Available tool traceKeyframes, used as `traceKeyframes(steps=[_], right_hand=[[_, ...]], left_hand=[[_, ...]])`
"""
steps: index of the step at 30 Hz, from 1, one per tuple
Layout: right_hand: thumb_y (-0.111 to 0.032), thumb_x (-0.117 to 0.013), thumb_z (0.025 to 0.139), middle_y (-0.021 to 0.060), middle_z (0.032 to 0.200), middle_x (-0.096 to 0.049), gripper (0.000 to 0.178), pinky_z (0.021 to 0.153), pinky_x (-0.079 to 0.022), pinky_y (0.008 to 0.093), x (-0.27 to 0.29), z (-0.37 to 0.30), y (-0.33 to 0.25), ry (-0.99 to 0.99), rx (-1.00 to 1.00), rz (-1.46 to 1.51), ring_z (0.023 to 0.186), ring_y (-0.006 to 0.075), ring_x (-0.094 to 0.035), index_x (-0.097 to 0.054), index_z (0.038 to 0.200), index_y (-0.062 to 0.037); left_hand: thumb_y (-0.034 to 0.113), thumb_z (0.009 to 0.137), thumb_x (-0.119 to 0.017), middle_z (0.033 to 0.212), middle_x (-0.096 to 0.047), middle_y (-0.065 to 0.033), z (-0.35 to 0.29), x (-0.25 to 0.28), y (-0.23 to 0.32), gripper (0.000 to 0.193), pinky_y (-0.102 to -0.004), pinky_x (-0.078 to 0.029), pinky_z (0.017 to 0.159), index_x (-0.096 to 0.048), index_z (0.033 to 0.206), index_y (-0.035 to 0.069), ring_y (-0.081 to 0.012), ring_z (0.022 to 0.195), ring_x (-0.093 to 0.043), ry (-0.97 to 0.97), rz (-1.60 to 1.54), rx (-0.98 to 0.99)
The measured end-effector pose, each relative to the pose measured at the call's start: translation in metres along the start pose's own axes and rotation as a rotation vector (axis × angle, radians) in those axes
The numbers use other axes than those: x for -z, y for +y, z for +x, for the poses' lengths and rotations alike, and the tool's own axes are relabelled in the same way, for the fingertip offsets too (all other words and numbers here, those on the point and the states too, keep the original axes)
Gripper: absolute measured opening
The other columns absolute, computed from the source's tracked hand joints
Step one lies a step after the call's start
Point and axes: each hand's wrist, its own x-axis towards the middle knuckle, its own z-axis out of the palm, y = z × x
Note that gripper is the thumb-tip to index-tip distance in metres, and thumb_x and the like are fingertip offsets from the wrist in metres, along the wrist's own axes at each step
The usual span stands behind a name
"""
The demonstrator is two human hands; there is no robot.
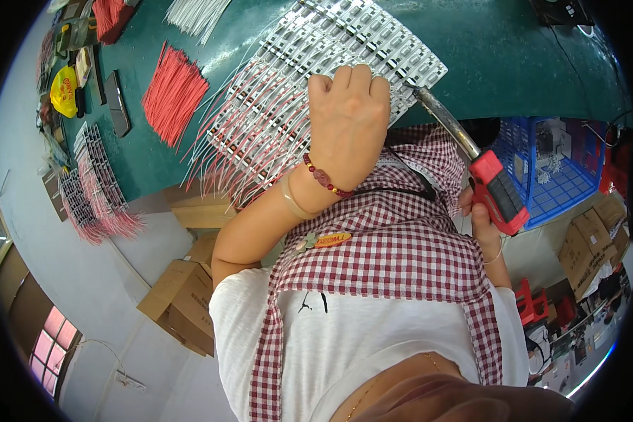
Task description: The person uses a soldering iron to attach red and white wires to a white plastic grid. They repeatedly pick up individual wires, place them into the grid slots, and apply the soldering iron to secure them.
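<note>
My left hand (348, 112) is closed with its fingers curled down over a panel of silver parts (373, 35) set in rows; whatever the fingertips pinch is hidden under the hand. Red and white wires (243, 133) run out from the panel's left side. In my right hand (482, 221) is a soldering iron (499, 190) with a red and black handle, gripped low near my apron. Its metal shaft slants up and to the left, and the dark tip comes down at the panel's right edge, just right of my left hand. I cannot tell whether the tip touches a part.
Bundles of red wires (174, 95) and white wires (197, 17) lie on the green table (506, 63). Further left are a phone (117, 105), a yellow bag (63, 91) and wired panels (98, 169). A blue crate (563, 200) stands at the right, with cardboard boxes (591, 243) beyond.
</note>
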Motion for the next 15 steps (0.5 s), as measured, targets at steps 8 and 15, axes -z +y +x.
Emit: traceKeyframes(steps=[8, 15], right_hand=[[-0.029, -0.069, 0.081, 0.0085, 0.076, -0.062, 0.03, 0.055, -0.047, 0.0287, 0.001, 0.001, 0.008, 0.011, 0.058, -0.121, 0.06, 0.019, -0.06, -0.065, 0.088, -0.0001], [-0.024, -0.07, 0.08, 0.0085, 0.076, -0.062, 0.024, 0.056, -0.047, 0.0308, 0.008, -0.009, 0.03, -0.018, 0.097, -0.403, 0.063, 0.0206, -0.061, -0.065, 0.088, -0.0017]], left_hand=[[0.011, 0.077, -0.065, 0.074, -0.05, -0.0052, 0.0, 0.002, 0.001, 0.009, -0.0362, -0.035, 0.071, -0.057, 0.074, 0.009, -0.0223, 0.076, -0.052, -0.022, 0.011, 0.03], [0.012, 0.077, -0.064, 0.074, -0.051, -0.0051, 0.0, 0.002, 0.001, 0.009, -0.0363, -0.035, 0.071, -0.057, 0.074, 0.009, -0.0221, 0.076, -0.052, -0.028, 0.021, 0.029]])
